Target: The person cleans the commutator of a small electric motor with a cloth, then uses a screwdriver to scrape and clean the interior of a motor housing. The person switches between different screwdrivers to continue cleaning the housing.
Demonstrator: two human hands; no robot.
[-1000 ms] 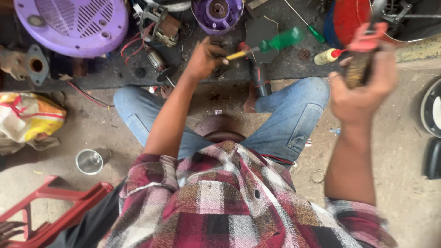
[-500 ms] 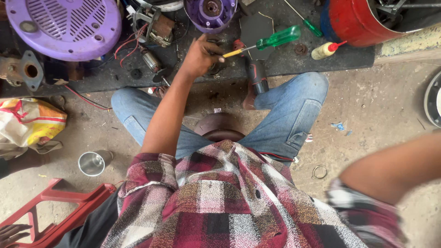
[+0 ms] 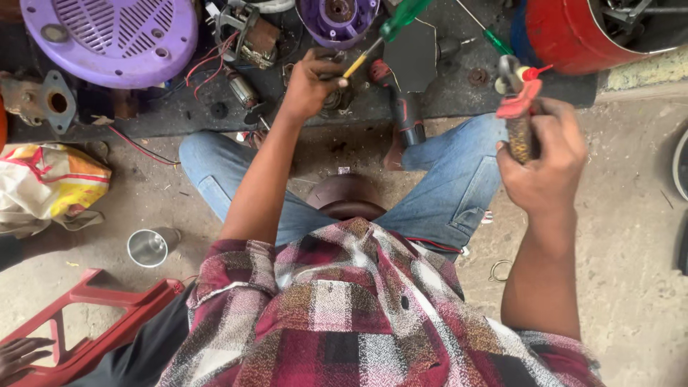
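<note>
Left hand (image 3: 309,84): grip closed around the yellow-banded shaft of a green-handled screwdriver (image 3: 393,23) and pressed down on a small dark metal part (image 3: 337,97) lying on the black mat (image 3: 430,93). The arm runs nearly straight from the plaid shirt (image 3: 344,315) forward over the left knee, wrist bent down. The screwdriver's long axis is oblique: tip low at the fingers, green handle pointing up and away to the right, towards the purple motor housing (image 3: 338,16).

Right hand (image 3: 546,154): grip closed around a worn, mottled tool handle (image 3: 519,132), held upright in the air above the right knee (forearm raised, elbow bent). The handle's long axis is close to vertical in the picture; its metal end and a red piece (image 3: 517,106) project above the fist, pointing away from the person towards the red drum (image 3: 573,32).

Surroundings: a purple fan cover (image 3: 107,39) at far left, a small motor with red wires (image 3: 247,36), a second green screwdriver (image 3: 494,39), a steel cup (image 3: 147,247) on the concrete floor, a red plastic frame (image 3: 93,322) touched by another person's hand (image 3: 21,355).
</note>
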